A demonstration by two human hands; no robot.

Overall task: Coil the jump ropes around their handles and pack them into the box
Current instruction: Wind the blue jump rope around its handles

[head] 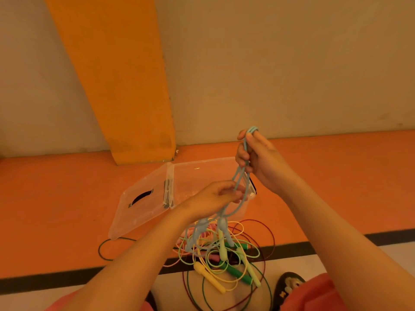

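Nearby, a clear plastic box [197, 176] sits on the orange floor [56, 198], its hinged lid [139, 212] lying open to the left, and the hands partly hide it. Just in front lies a tangled pile of thin yellow, green, pink and dark-red ropes [224, 261]. The right hand [258, 158] grips the folded light-blue rubbery jump rope [241, 173] up high. The left hand [215, 196] pinches its strands lower, with the smooth blue handles [197, 234] dangling over the pile.
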